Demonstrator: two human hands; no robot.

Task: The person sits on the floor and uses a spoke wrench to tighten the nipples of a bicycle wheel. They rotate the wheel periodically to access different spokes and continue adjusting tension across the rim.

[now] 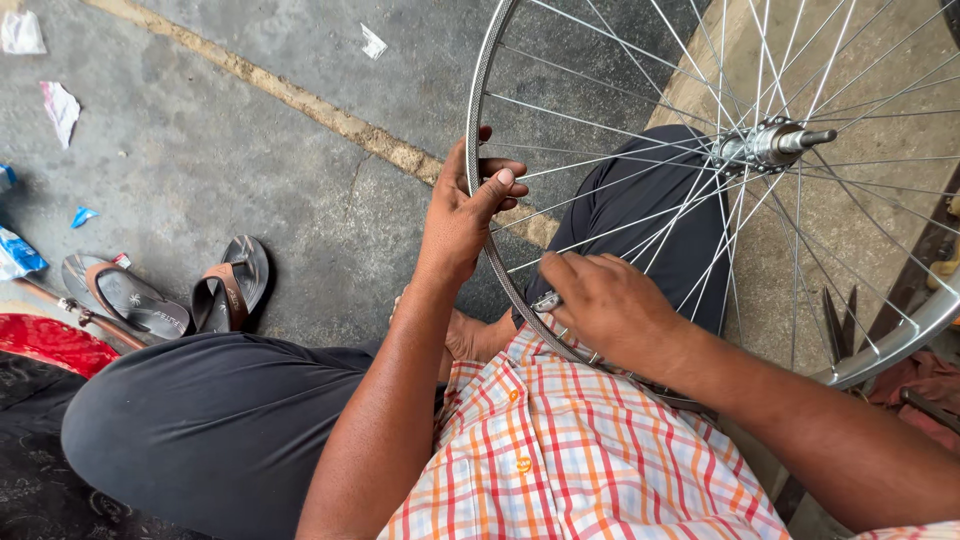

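Silver spoked bicycle wheel rim (478, 150) — left hand (462, 212) wrapped round it | right hand (605, 305) pinching small metal spoke tool (546, 301) at rim | brown sandals (170, 295) well left of rim

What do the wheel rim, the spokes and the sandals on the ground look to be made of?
Wheel rim: shiny silver metal, probably steel or aluminium, dimpled surface. Spokes: thin bright metal wire. Sandals: dark rubber or foam soles, brownish straps, possibly leather-like.

free: floor (250, 150) left | blocked: spokes (640, 150), knee (650, 200), sandals (170, 295)
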